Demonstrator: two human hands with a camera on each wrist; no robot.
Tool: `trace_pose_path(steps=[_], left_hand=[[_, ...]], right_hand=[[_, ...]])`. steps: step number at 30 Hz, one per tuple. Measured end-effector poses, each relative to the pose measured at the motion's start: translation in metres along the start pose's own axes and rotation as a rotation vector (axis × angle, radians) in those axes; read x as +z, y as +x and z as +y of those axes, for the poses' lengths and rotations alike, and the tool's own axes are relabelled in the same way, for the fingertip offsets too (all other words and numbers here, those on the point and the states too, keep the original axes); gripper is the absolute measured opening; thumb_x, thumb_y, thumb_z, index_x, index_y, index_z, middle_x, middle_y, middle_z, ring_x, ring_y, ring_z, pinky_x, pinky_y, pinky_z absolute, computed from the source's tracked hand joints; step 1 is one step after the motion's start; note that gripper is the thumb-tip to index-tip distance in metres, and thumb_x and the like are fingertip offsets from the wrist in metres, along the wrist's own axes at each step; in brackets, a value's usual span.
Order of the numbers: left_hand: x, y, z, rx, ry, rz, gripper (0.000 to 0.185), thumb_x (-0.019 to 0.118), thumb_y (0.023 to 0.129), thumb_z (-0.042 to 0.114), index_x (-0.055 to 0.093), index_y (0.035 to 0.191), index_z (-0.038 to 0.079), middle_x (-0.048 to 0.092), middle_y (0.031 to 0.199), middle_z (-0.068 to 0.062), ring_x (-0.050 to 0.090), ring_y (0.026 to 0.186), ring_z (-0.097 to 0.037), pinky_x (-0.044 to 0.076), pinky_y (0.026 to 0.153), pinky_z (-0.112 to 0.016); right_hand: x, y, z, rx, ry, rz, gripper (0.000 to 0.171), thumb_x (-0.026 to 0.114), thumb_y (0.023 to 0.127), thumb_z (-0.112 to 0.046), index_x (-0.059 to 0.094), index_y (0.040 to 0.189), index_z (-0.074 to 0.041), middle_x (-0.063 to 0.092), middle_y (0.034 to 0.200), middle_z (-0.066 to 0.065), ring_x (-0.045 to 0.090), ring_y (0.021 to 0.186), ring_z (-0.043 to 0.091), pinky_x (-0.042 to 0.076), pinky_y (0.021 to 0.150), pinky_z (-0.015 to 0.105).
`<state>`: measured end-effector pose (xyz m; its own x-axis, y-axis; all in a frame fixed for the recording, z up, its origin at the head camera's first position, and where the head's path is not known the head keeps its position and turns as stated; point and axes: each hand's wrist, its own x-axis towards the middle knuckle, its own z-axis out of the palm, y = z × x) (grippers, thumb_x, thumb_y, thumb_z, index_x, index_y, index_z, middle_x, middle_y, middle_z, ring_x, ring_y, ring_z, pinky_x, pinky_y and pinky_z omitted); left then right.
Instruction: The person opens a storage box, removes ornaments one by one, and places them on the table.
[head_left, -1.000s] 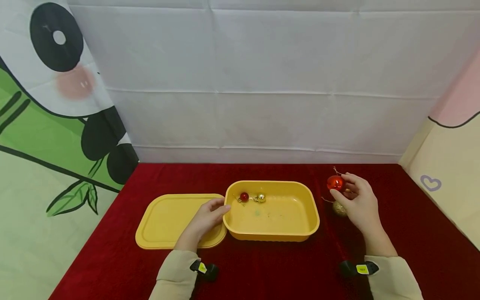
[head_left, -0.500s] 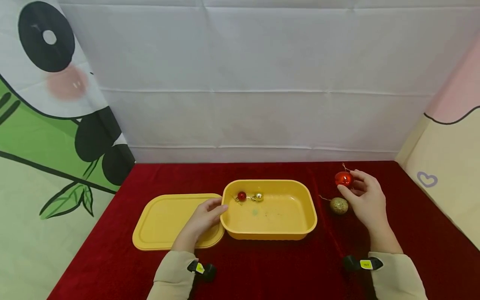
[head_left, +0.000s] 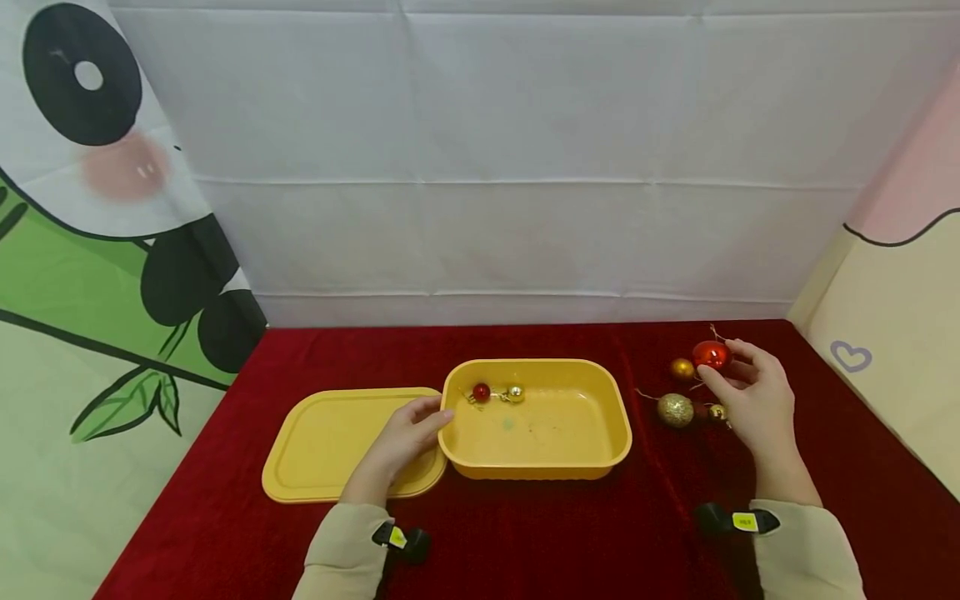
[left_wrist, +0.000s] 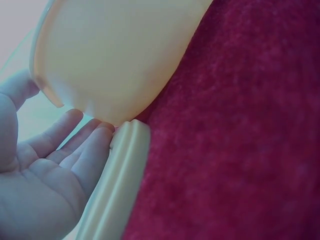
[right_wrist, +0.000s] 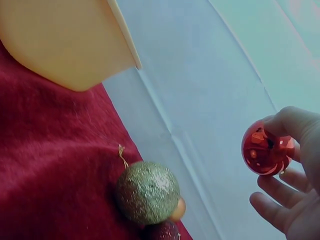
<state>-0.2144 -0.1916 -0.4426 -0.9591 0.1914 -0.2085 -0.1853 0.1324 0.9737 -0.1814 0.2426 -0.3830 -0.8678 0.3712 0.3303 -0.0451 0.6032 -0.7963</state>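
Observation:
My left hand [head_left: 408, 433] grips the left end of a yellow plastic box [head_left: 540, 471], thumb over the rim, fingertips against the outer wall. In the left wrist view its fingers [left_wrist: 92, 155] also lie close by the lid's edge. Inside the box are a small red bauble [head_left: 481, 392] and a small gold bauble [head_left: 515, 393]. My right hand [head_left: 753, 396] pinches a shiny red bauble [head_left: 711, 354] between thumb and fingers, above the table's right side. Near it on the cloth sit a glittery gold bauble [head_left: 676, 410], a small orange-gold bauble [head_left: 682, 369] and another small gold one [head_left: 717, 412].
The yellow lid [head_left: 330, 442] lies flat to the left of the box, partly under my left forearm. A dark red cloth [head_left: 540, 542] covers the table. A white sheet [head_left: 540, 167] hangs behind, with printed sheets at both sides.
My right hand has carried the red bauble to the right, uncovering the baubles beneath. My left hand stays at the box, and the head view has shifted slightly.

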Motion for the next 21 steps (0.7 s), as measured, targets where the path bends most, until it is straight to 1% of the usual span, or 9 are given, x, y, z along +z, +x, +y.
trace_pose_path(steps=[6, 10, 12, 14, 15, 17, 19, 21], left_hand=[[0.001, -0.001, 0.002, -0.006, -0.003, 0.004, 0.052, 0.062, 0.092, 0.026, 0.047, 0.136, 0.003, 0.049, 0.136, -0.019, 0.057, 0.116, -0.027, 0.052, 0.094, -0.034], [0.001, -0.002, 0.003, -0.007, 0.007, 0.003, 0.052, 0.062, 0.092, 0.026, 0.046, 0.136, 0.003, 0.049, 0.136, -0.018, 0.057, 0.116, -0.026, 0.052, 0.094, -0.033], [0.001, -0.001, 0.002, -0.005, 0.011, -0.001, 0.053, 0.062, 0.092, 0.026, 0.046, 0.137, 0.003, 0.049, 0.137, -0.018, 0.057, 0.116, -0.026, 0.052, 0.094, -0.033], [0.0, -0.001, 0.002, -0.003, 0.015, -0.004, 0.053, 0.062, 0.092, 0.027, 0.045, 0.137, 0.003, 0.049, 0.137, -0.018, 0.056, 0.117, -0.027, 0.052, 0.095, -0.033], [0.0, -0.001, 0.002, -0.002, 0.015, -0.005, 0.053, 0.061, 0.092, 0.026, 0.045, 0.137, 0.002, 0.048, 0.137, -0.019, 0.056, 0.117, -0.027, 0.051, 0.095, -0.033], [0.0, -0.001, 0.002, -0.001, 0.016, -0.007, 0.054, 0.061, 0.092, 0.027, 0.044, 0.138, 0.002, 0.048, 0.138, -0.018, 0.056, 0.118, -0.027, 0.051, 0.095, -0.034], [-0.001, 0.0, 0.001, 0.001, 0.014, -0.009, 0.054, 0.061, 0.093, 0.026, 0.044, 0.138, 0.002, 0.048, 0.138, -0.018, 0.055, 0.118, -0.028, 0.051, 0.096, -0.034], [-0.001, 0.0, 0.001, 0.002, 0.007, -0.012, 0.053, 0.061, 0.093, 0.026, 0.044, 0.138, 0.002, 0.048, 0.138, -0.018, 0.055, 0.119, -0.028, 0.05, 0.097, -0.034]], right_hand=[[-0.005, 0.002, 0.009, 0.04, -0.006, 0.008, 0.056, 0.069, 0.086, -0.024, 0.048, 0.133, -0.001, 0.044, 0.131, 0.018, 0.043, 0.08, -0.019, 0.041, 0.064, -0.003], [-0.008, 0.003, 0.014, 0.058, -0.021, -0.016, 0.059, 0.067, 0.087, -0.027, 0.046, 0.135, -0.001, 0.043, 0.132, 0.023, 0.042, 0.082, -0.017, 0.041, 0.063, -0.003], [-0.008, 0.004, 0.017, 0.064, -0.041, -0.033, 0.06, 0.066, 0.088, -0.029, 0.045, 0.137, -0.001, 0.043, 0.133, 0.025, 0.049, 0.086, -0.007, 0.041, 0.062, -0.002], [-0.008, 0.004, 0.021, 0.065, -0.06, -0.046, 0.06, 0.065, 0.089, -0.031, 0.045, 0.137, -0.001, 0.042, 0.132, 0.027, 0.056, 0.093, 0.008, 0.04, 0.061, -0.002], [-0.007, 0.004, 0.022, 0.068, -0.069, -0.049, 0.06, 0.065, 0.089, -0.031, 0.045, 0.137, -0.001, 0.042, 0.132, 0.027, 0.057, 0.097, 0.017, 0.04, 0.061, -0.002], [-0.006, 0.005, 0.025, 0.074, -0.089, -0.051, 0.059, 0.064, 0.089, -0.032, 0.046, 0.137, -0.001, 0.043, 0.132, 0.027, 0.055, 0.105, 0.034, 0.038, 0.06, -0.002], [-0.006, 0.006, 0.027, 0.081, -0.102, -0.05, 0.058, 0.064, 0.089, -0.031, 0.047, 0.136, -0.001, 0.043, 0.132, 0.028, 0.053, 0.11, 0.039, 0.036, 0.061, 0.0], [-0.005, 0.006, 0.029, 0.091, -0.112, -0.047, 0.057, 0.064, 0.089, -0.03, 0.048, 0.135, -0.001, 0.044, 0.132, 0.027, 0.052, 0.114, 0.04, 0.035, 0.064, 0.003]])
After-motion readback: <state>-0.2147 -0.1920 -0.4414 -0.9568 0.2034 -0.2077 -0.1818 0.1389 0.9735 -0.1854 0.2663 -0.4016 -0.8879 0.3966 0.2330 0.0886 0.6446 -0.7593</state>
